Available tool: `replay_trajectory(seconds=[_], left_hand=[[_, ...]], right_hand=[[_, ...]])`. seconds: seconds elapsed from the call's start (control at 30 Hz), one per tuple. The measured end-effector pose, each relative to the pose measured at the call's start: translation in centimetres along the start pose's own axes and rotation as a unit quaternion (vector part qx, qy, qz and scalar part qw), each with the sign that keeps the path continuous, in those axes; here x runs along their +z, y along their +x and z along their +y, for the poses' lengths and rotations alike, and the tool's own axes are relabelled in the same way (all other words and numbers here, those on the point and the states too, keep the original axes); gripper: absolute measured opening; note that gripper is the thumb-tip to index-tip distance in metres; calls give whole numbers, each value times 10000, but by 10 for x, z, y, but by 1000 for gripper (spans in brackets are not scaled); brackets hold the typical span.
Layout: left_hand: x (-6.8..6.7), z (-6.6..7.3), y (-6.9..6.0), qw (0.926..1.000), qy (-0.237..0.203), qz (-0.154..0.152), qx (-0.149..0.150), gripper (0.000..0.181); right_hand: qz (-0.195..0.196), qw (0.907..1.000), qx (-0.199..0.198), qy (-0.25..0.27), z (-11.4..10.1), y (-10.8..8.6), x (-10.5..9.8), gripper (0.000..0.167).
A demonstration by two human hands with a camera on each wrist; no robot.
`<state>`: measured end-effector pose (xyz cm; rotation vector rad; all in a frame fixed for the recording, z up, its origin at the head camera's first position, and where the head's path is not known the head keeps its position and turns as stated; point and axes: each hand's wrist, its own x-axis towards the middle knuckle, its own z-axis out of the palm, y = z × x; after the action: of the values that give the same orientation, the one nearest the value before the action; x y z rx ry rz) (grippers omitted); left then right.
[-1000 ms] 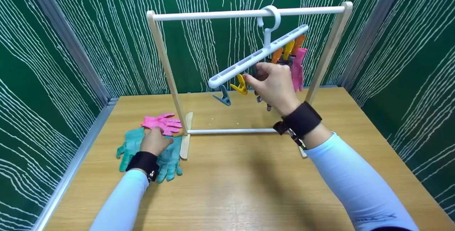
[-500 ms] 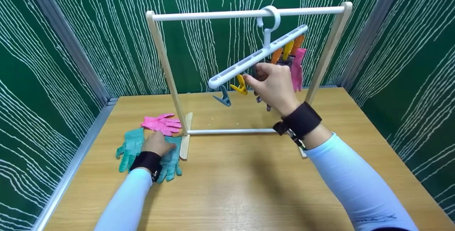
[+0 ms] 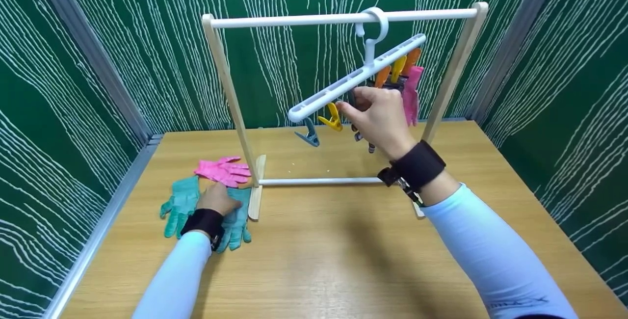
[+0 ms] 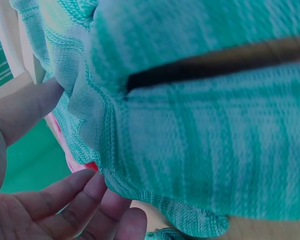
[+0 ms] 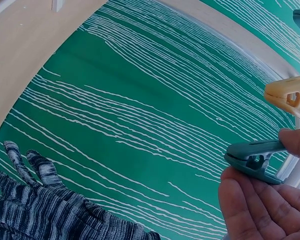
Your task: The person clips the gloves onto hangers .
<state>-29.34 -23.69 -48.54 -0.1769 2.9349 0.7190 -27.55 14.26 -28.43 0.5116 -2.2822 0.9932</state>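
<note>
L hand (image 3: 218,199) is at a teal glove (image 3: 238,221) nr the tabletop's (image 3: 319,260) left edge, by a pink glove (image 3: 223,172); thumb & fingers touch the knit, can't tell if they're pinching. R hand (image 3: 385,120) pinches a dk green clip (image 5: 255,156) under the white hanger (image 3: 369,67).

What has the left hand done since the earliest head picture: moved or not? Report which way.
Yes, slightly: in the head view the left hand has shifted rightward, toward the rack's left foot, and back toward the wearer.
</note>
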Motion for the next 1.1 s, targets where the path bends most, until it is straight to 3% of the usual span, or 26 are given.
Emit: replay_trajectory(seconds=[0.07, 0.3, 0.4, 0.53, 0.83, 1.1], left_hand=[[3, -5, 6, 10000, -76, -46, 26, 45], [36, -47, 54, 9992, 50, 226, 334, 53], [42, -53, 63, 9993, -7, 192, 336, 52], [42, -56, 66, 9997, -126, 108, 203, 46], [34, -47, 56, 9994, -332, -35, -98, 47], [45, -60, 68, 9989, -465, -24, 18, 61]], right_hand=[[19, 10000, -26, 44, 0, 0, 0, 21], [47, 9997, -189, 147, 1, -1, -1, 21], [58, 9996, -169, 233, 0, -1, -2, 19], [81, 9993, -193, 320, 1, 0, -3, 18], [143, 9984, -33, 541, 2, -1, -6, 16], [301, 9973, -11, 671, 5, 0, -7, 16]])
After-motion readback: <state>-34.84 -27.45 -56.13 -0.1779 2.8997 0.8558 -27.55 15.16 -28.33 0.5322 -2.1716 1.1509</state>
